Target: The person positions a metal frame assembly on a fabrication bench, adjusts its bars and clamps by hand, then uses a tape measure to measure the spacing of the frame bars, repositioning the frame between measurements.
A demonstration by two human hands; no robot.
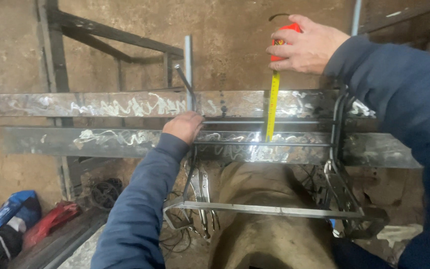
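**Tape Stretched Across Twin Steel Bars**

A rough earthen wall and dirt floor backed the work, with a dark welded frame leaning at eleven o'clock. Two long flat steel bars ran nine to three across the view, chalk-scribbled, serving as the bench. The right hand sat at one o'clock beyond the far bar, its grip pressed together around a red tape measure. The yellow blade ran from that hand toward six o'clock, its long axis square across both bars, its tip ending on the near bar. The left hand lay at nine o'clock of the blade, well apart from it, fingers curled down over thin rods between the bars; whether it pinched them could not be told. Locking pliers clamped the rods at four o'clock, another pair hanging below the left hand. A bent rod frame hung nearest, at six o'clock. The right hand was the nearer to the blade.
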